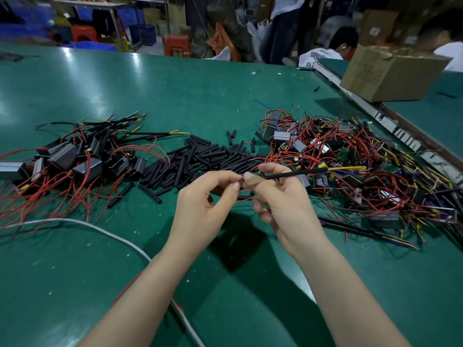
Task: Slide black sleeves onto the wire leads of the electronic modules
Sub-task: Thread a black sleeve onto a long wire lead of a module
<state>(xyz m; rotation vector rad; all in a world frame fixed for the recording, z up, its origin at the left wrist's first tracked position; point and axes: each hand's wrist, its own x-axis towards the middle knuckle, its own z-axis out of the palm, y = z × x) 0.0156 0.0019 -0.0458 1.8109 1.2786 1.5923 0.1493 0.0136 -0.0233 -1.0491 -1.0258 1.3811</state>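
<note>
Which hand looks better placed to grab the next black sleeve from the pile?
Probably the left hand: it pinches only a wire end and sits nearer the sleeve pile. The right hand grips the sleeved lead.

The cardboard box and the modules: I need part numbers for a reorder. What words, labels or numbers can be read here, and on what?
No text can be read in full.
Brown cardboard box at the far right: faint print on its side, too blurred.
White shirt of a person behind the green table: dark print, unreadable.
Small grey and black electronic modules: labels too small.
</note>
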